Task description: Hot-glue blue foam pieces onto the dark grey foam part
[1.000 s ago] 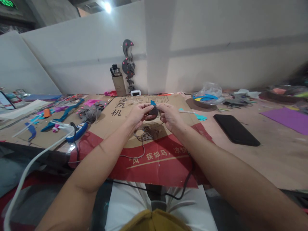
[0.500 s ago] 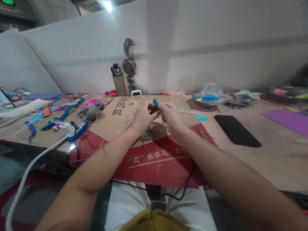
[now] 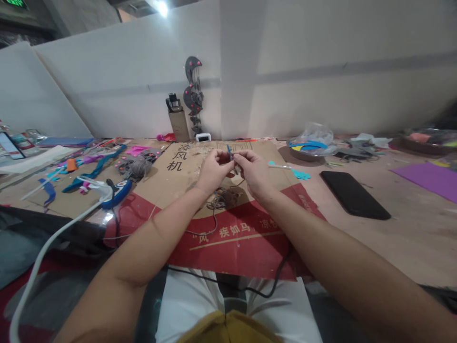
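Observation:
My left hand (image 3: 214,169) and my right hand (image 3: 252,171) meet over the middle of a flattened cardboard box (image 3: 235,252). Between their fingertips they pinch a small blue and dark piece (image 3: 229,151), seen nearly edge-on; its material cannot be made out. Fingers of both hands are closed and cover most of it. Below them lies a loose tangle of grey-brown cord (image 3: 223,197), and one strand runs up toward my right hand. Another strand trails toward the left across the red part of the cardboard.
A glue gun (image 3: 116,194) with a white cable lies left, near grey yarn (image 3: 137,166) and blue strips (image 3: 94,169). Behind stand a bottle (image 3: 177,119) and a hanging grey ornament (image 3: 193,90). Rightward are a black phone (image 3: 355,194), a plastic-wrapped bowl (image 3: 310,145) and a purple sheet (image 3: 426,181).
The small piece has turned between my fingers, from showing a blue pointed face to a thin edge. Both hands stay in nearly the same place. The view has shifted slightly.

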`<action>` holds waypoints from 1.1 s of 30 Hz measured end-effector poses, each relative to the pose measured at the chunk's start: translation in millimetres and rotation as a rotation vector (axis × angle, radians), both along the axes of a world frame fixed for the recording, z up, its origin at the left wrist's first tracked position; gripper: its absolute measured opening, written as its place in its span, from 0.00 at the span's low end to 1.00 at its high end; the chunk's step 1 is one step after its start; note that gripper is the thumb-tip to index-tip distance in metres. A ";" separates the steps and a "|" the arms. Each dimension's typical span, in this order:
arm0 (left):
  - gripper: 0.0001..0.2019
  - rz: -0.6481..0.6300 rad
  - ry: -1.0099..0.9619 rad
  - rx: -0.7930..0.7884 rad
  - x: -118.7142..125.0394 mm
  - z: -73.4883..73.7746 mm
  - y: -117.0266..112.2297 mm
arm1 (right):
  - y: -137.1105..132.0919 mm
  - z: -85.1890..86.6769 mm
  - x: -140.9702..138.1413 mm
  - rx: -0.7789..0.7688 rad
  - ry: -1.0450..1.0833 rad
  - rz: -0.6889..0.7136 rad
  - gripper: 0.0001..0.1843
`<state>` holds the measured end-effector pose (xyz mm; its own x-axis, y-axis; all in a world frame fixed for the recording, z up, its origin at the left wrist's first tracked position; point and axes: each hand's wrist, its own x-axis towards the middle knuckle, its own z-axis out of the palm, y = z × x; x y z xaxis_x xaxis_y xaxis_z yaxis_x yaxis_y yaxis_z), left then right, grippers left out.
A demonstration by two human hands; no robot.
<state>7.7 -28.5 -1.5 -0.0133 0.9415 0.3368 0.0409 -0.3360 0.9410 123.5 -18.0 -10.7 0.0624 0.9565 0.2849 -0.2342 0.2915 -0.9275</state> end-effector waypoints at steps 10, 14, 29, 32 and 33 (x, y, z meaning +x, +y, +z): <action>0.09 -0.157 -0.321 -0.090 -3.8 5.5 5.1 | -3.2 -7.3 9.3 0.516 -0.476 -0.243 0.12; 0.09 -0.188 -0.384 -0.113 -4.6 7.4 5.2 | -2.0 -7.8 11.0 0.558 -0.526 -0.263 0.13; 0.03 0.060 -0.406 -0.085 -36.7 13.2 30.3 | -1.3 -10.2 9.5 0.426 -0.640 -0.083 0.10; 0.03 0.164 -0.475 -0.019 -57.8 19.0 41.7 | 2.1 -8.9 10.9 0.354 -0.581 -0.039 0.11; 0.03 0.202 -0.498 -0.001 -65.6 20.7 45.8 | 3.0 -7.0 12.0 0.326 -0.554 -0.015 0.11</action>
<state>-57.9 17.3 19.2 -0.3521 0.9041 0.2422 -0.3472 -0.3664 0.8632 135.5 -15.0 -17.7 -0.1646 0.8154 0.5550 0.2606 0.5786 -0.7728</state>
